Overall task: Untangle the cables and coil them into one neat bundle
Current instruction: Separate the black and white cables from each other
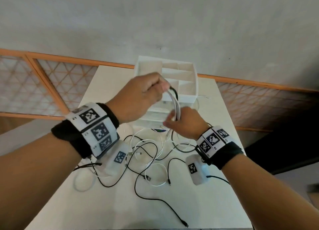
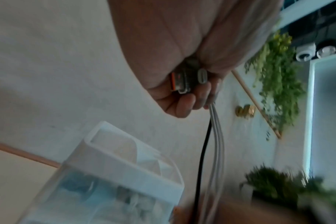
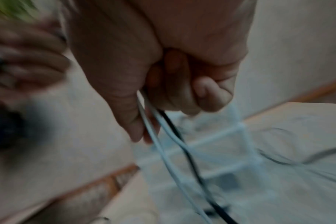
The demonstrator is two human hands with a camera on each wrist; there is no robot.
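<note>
White and black cables (image 1: pixel 175 102) pinched by plug ends in my left hand (image 1: pixel 138 98); my right hand (image 1: pixel 184 122) curls round strands lower down. Tails sprawl tangled on table (image 1: pixel 224 126). Should slide right down slowly, easing crossings free.

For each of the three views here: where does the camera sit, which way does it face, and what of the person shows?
Head: on the head, looking down at the table; both forearms, left hand, right hand.
Left wrist: along the palm; fingers hold connectors.
Right wrist: along the palm; curled fingers, blurred.
Shared: the cables and the white organizer.
</note>
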